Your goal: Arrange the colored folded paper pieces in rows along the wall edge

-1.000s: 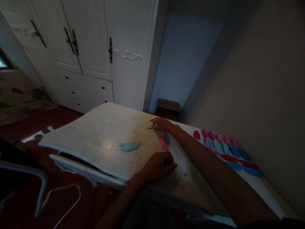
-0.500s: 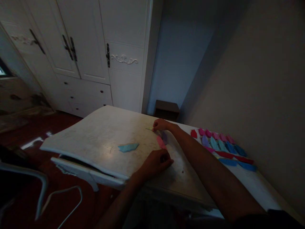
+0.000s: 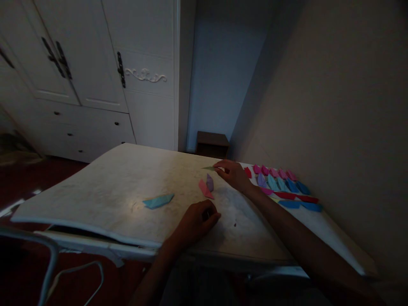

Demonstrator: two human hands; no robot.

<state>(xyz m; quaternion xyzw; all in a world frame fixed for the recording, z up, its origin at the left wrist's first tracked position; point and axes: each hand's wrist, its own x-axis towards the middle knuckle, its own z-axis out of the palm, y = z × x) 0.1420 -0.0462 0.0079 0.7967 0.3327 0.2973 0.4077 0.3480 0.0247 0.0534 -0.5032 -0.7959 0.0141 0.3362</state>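
In my right hand (image 3: 232, 173), thumb and fingertips pinch one end of a pale green folded paper piece (image 3: 208, 168) near the table's far edge. My left hand (image 3: 199, 221) rests on the table by the near edge, fingers loosely curled, thumb apart from them, with nothing visible in it. Just beyond it lie a pink folded paper piece (image 3: 205, 189) and a purple folded paper piece (image 3: 210, 182), close together. Farther left is a light blue folded paper piece (image 3: 158, 201), apart from both hands.
Rows of folded papers in pink, blue and red (image 3: 282, 184) lie at the table's right side, along the wall. A white wardrobe (image 3: 149, 110) and a small brown cabinet (image 3: 212, 138) stand beyond the white table (image 3: 105, 182). A metal chair frame (image 3: 52, 255) is at lower left.
My right hand has drawn back to the right with the pale green paper, baring the purple piece. My left hand stays about where it was. The view has turned right.
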